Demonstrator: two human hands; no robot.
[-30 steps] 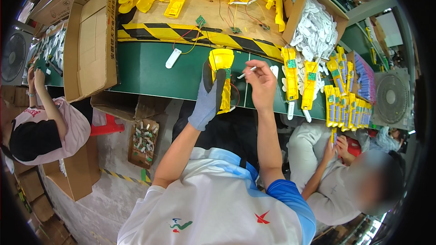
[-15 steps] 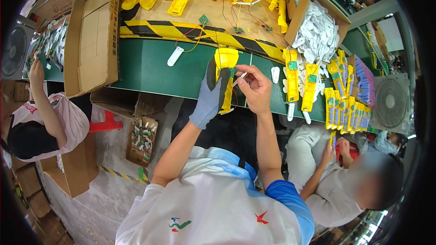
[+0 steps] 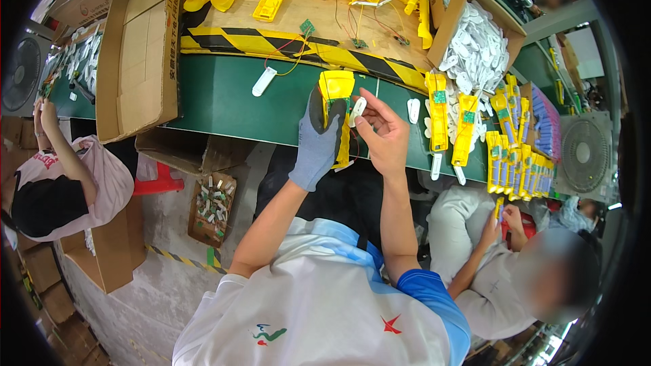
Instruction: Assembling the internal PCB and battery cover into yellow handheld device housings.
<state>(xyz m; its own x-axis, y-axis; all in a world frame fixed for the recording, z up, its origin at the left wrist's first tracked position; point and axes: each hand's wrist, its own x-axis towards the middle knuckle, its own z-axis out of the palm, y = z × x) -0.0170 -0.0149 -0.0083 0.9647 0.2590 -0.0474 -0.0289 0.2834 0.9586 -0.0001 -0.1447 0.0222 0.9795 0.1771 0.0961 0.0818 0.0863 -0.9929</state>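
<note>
Near the middle of the frame, just above centre, we hold a yellow plastic housing (image 3: pixel 337 112) over the near edge of the green conveyor belt (image 3: pixel 224 98). Our left hand (image 3: pixel 317 144), in a grey glove, has its fingers wrapped around the housing's lower half, gripping it firmly. Our bare right hand (image 3: pixel 384 137) pinches a small white plastic piece (image 3: pixel 357 110) between thumb and fingertips, the other fingers loosely curled, and brings it up against the housing's right side, touching or nearly so; we cannot tell which.

We judge the step in hand to be fitting the white piece into the housing. The next move would call for lining the piece up with its seat and pressing it home while the left hand steadies the body.

The housing's long axis runs almost straight up and down the frame, its broad end toward the top, its narrow end toward us. A green circuit board shows in its open face. More white pieces (image 3: pixel 413 110) and finished yellow units (image 3: pixel 437 120) lie on the belt to the right
</note>
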